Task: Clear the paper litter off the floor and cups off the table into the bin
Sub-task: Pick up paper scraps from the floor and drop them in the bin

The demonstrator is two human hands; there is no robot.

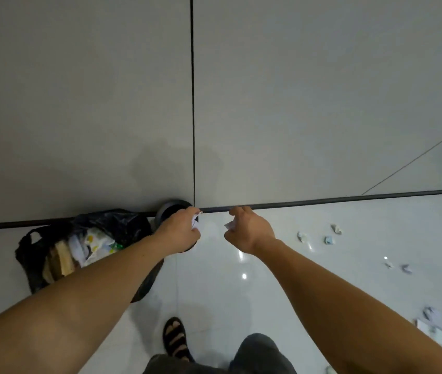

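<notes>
while the left grip hangs right over the dark round bin, fingers curled round a crumpled white paper wad, the right grip sits just beside it, off the bin's mouth, pinching a smaller paper scrap. the step in hand looks like the drop. to do it well, loosen the left grip only while it is squarely above the opening, then bring the right grip across to that spot before letting go, since a light scrap can drift. a stuffed black bag lies just left of the left grip. more paper litter lies on the floor, well right of the right grip, not yet collected.
</notes>
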